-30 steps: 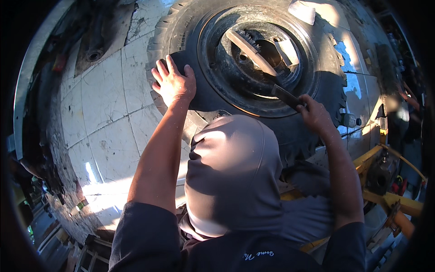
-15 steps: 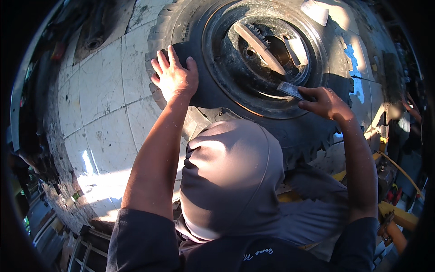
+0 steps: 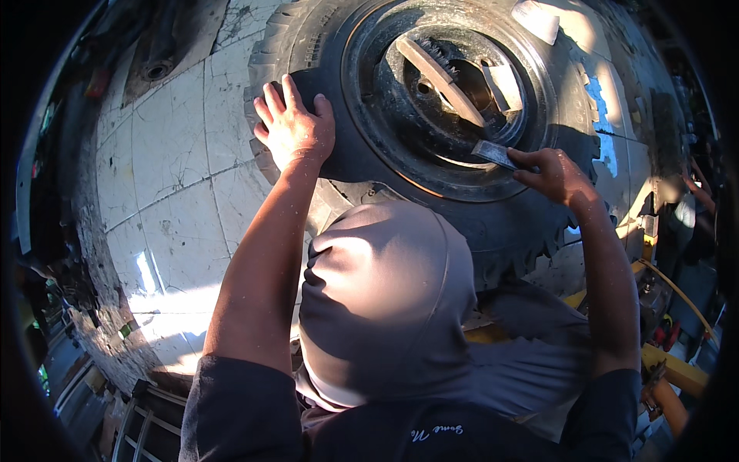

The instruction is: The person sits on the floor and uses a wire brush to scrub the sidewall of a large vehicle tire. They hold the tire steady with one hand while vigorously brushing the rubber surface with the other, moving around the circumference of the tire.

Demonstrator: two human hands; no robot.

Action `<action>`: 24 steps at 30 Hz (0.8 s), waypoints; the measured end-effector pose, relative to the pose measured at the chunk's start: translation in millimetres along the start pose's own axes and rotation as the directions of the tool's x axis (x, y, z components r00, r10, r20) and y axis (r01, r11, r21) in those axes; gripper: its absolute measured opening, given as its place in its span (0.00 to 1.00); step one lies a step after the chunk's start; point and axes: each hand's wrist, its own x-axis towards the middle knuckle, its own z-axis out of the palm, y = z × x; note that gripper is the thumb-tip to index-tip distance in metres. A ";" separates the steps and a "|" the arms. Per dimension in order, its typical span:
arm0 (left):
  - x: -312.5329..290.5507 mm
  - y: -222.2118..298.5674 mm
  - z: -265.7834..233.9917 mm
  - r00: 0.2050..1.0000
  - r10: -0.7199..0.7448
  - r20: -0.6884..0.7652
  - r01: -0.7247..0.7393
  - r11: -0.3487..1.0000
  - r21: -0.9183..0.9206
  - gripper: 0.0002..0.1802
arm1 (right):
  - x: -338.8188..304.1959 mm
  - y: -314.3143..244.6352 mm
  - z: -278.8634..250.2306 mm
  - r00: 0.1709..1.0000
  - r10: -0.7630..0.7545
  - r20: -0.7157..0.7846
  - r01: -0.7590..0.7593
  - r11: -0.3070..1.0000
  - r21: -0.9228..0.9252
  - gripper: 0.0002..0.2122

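Note:
A large black tyre (image 3: pixel 323 158) lies on its side on the tiled floor, around a dark, dusty wheel rim (image 3: pixel 362 100). My left hand (image 3: pixel 296 127) rests flat on the tyre's left sidewall, fingers spread. With my right hand (image 3: pixel 550 175) I grip a flat grey scraper-like tool (image 3: pixel 494 153), its broad end against the lower right part of the rim. A wooden-handled wire brush (image 3: pixel 443 77) lies slantwise across the rim's centre, bristles toward the upper right. Beside it sits a pale, flat, bent piece (image 3: pixel 504 87) of a material I cannot make out.
A whitish cup-like piece (image 3: pixel 536 21) lies at the tyre's upper right. My bent knee (image 3: pixel 389 285) in grey trousers is close to the tyre's near edge. Yellow metal bars (image 3: pixel 677 368) stand at lower right, and a metal rack (image 3: pixel 142 427) at lower left. Pale tiles (image 3: pixel 169 154) spread leftward.
The view has shifted very slightly. Both hands keep almost the same places, the left on the tyre and the right gripping the tool at the rim.

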 end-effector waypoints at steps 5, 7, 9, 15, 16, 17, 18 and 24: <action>3.8 5.4 -5.7 1.000 0.013 0.003 -0.013 1.000 -0.004 0.40 | 12.7 -33.5 14.6 0.987 -0.121 -0.108 0.112 0.991 -0.079 0.21; 0.4 -2.0 -2.6 1.000 0.012 0.006 -0.012 1.000 0.002 0.40 | 12.1 -34.4 13.9 0.989 -0.119 -0.083 0.111 0.989 -0.098 0.21; -0.6 -8.7 0.1 1.000 0.008 -0.009 -0.008 1.000 0.013 0.40 | 2.9 -30.9 -1.5 0.999 -0.041 -0.027 0.038 0.995 -0.094 0.21; -0.3 0.2 -1.7 1.000 0.003 0.003 -0.003 1.000 0.029 0.40 | 1.0 -21.9 -1.7 0.999 0.035 0.013 -0.033 0.991 -0.128 0.21; -0.1 2.9 -3.7 1.000 0.011 0.014 -0.011 1.000 0.025 0.40 | 4.6 -31.5 -0.1 1.000 -0.005 -0.004 0.004 0.991 -0.132 0.22; 0.6 6.3 -4.6 1.000 0.030 -0.008 -0.030 1.000 0.001 0.40 | 7.5 -33.6 1.4 0.999 -0.043 -0.022 0.040 0.990 -0.137 0.22; -2.0 1.8 -3.3 0.999 0.035 -0.023 -0.035 0.999 -0.004 0.39 | 15.6 -38.0 8.1 0.994 -0.107 -0.016 0.104 0.987 -0.121 0.23; 1.2 -0.5 2.4 0.998 0.024 -0.053 -0.023 1.000 0.013 0.40 | 1.7 -4.7 -12.8 0.989 0.092 0.115 -0.082 0.992 -0.091 0.20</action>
